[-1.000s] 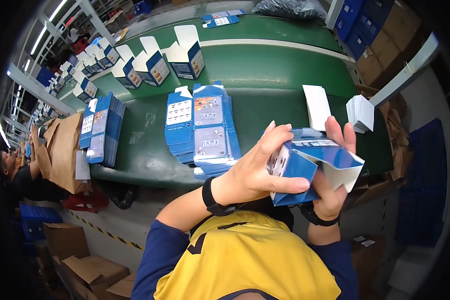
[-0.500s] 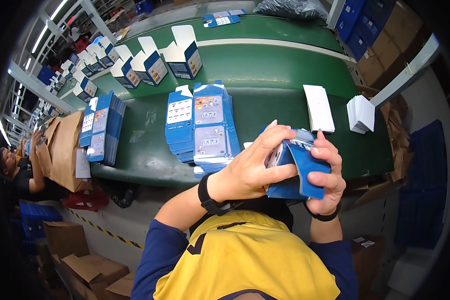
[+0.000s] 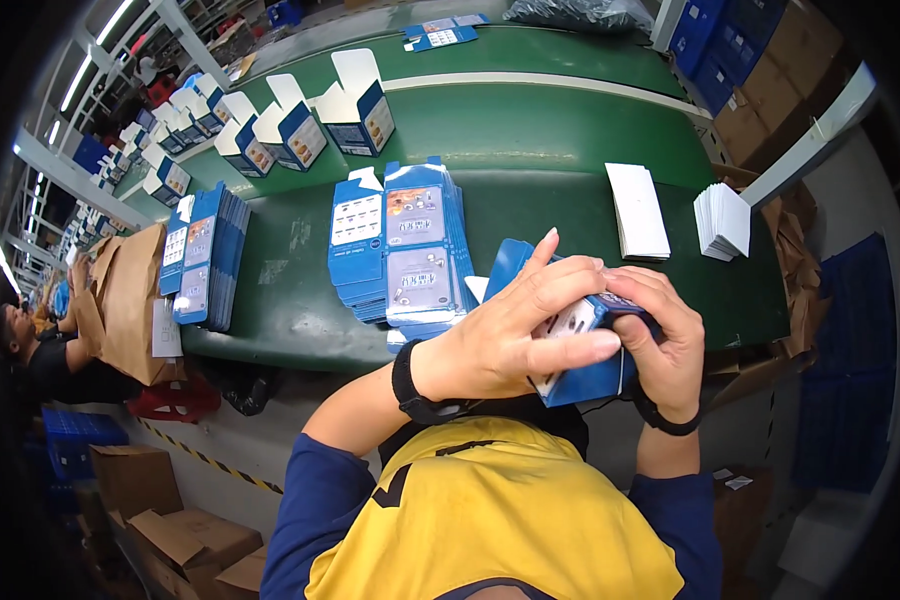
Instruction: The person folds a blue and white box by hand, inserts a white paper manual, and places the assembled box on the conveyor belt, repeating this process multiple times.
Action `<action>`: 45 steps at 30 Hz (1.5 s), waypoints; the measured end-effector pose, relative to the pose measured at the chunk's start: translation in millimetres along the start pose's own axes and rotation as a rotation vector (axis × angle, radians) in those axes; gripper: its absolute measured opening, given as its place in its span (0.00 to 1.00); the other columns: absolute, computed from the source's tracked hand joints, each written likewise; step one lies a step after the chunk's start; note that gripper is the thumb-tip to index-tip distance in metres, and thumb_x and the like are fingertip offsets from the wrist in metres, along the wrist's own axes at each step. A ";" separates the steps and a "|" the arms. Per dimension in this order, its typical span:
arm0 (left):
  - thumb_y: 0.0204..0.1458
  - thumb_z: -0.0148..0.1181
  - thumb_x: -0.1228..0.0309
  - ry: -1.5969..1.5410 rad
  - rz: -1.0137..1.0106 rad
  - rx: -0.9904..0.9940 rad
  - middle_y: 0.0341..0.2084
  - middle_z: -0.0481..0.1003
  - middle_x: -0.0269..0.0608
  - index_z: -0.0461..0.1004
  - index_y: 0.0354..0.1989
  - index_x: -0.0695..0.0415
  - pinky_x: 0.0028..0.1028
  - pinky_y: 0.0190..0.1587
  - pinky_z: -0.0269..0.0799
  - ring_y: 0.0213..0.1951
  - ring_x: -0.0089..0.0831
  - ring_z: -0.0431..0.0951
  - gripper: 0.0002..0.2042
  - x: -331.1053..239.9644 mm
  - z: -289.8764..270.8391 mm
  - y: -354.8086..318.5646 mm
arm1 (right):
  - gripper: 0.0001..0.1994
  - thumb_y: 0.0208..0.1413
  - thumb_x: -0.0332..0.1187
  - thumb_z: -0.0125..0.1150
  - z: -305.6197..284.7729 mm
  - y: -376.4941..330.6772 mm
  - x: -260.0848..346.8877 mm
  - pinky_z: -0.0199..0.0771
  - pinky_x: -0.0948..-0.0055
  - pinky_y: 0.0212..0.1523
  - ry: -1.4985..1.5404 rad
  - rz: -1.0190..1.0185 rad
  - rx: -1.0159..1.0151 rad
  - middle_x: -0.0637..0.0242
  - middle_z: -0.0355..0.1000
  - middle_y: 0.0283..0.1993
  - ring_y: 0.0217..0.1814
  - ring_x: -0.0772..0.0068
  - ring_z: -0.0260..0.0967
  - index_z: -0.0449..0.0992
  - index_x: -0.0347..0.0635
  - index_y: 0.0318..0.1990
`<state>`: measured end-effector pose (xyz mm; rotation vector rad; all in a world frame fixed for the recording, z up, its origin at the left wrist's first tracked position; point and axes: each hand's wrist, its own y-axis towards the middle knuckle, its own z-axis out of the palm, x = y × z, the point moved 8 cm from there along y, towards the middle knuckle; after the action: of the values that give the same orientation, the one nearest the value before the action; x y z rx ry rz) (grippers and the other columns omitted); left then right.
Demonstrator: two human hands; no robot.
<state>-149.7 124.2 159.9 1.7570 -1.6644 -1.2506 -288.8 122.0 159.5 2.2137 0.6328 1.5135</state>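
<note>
Between my two hands is a small blue carton (image 3: 582,385), held just off the near edge of the green table. My left hand (image 3: 530,325) grips it from the left, thumb along its printed side and fingers over the top. From the right, my right hand (image 3: 665,340) wraps round it, thumb bent against the upper edge. A blue flap (image 3: 508,266) sticks out beyond my left fingers. The carton's far side is hidden by my hands. Left of them lies a stack of flat blue cartons (image 3: 418,255).
Another stack of flat cartons (image 3: 206,258) stands farther left. White folded papers (image 3: 637,212) and a fanned white stack (image 3: 722,220) lie at the right. Opened cartons (image 3: 362,120) line the green conveyor (image 3: 490,130). A brown paper sack (image 3: 130,300) and a co-worker (image 3: 50,350) are at far left.
The blue panel that stood up in front of my right fingers is now folded against the carton. My right hand has closed round it, and a flap now shows beyond my left hand.
</note>
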 end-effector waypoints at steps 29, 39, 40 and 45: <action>0.28 0.76 0.55 -0.434 -0.545 -0.166 0.64 0.41 0.64 0.32 0.65 0.67 0.51 0.64 0.42 0.66 0.59 0.41 0.64 22.8 25.4 -18.4 | 0.17 0.64 0.37 0.40 1.0 -29.2 -33.8 0.70 0.76 0.45 0.880 0.459 -0.533 0.55 0.74 0.39 0.40 0.72 0.72 0.65 0.31 0.51; 0.40 0.69 0.69 -0.390 -0.462 -0.030 0.62 0.52 0.56 0.49 0.60 0.56 0.51 0.64 0.44 0.67 0.56 0.42 0.40 15.5 22.6 -19.0 | 0.19 0.64 0.36 0.37 -10.4 -28.4 -25.9 0.71 0.73 0.47 0.548 0.236 -0.295 0.47 0.73 0.43 0.43 0.67 0.72 0.61 0.30 0.54; 0.40 0.69 0.71 -0.162 -0.201 0.047 0.62 0.54 0.53 0.53 0.57 0.52 0.54 0.64 0.43 0.67 0.55 0.44 0.36 1.9 21.5 -13.8 | 0.21 0.63 0.39 0.40 -17.9 -22.7 -24.5 0.70 0.70 0.51 0.496 0.220 -0.283 0.46 0.68 0.50 0.50 0.65 0.69 0.61 0.31 0.55; 0.42 0.65 0.72 0.264 0.231 -0.027 0.60 0.60 0.27 0.59 0.49 0.33 0.61 0.63 0.45 0.66 0.46 0.51 0.28 -13.6 2.0 -12.1 | 0.53 0.42 0.70 0.52 -5.1 -15.1 -48.9 0.56 0.63 0.63 0.468 0.490 0.180 0.52 0.54 0.65 0.68 0.60 0.51 0.49 0.33 0.65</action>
<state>-142.9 139.9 153.6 1.5825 -1.6320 -0.8935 -311.3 107.3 115.7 2.2645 0.3750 2.3470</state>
